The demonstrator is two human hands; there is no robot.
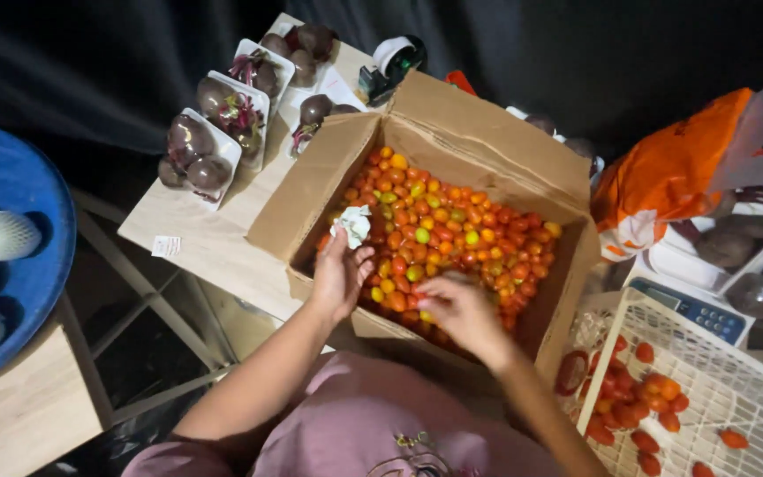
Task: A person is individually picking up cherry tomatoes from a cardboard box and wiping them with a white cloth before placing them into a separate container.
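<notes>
Over the open cardboard box (487, 141) of cherry tomatoes (452, 234), both hands work at its near edge. Left hand (342, 278) pinches a crumpled white tissue (352, 223) at its fingertips, the grip closed on it. Right hand (461, 309) rests curled on the tomatoes; whether its grip holds one I cannot tell. Beside the box to the right stands a white plastic basket (717, 371) with more tomatoes; left of the box, trays of dark fruit (214, 132) lie on the surface (205, 238).
</notes>
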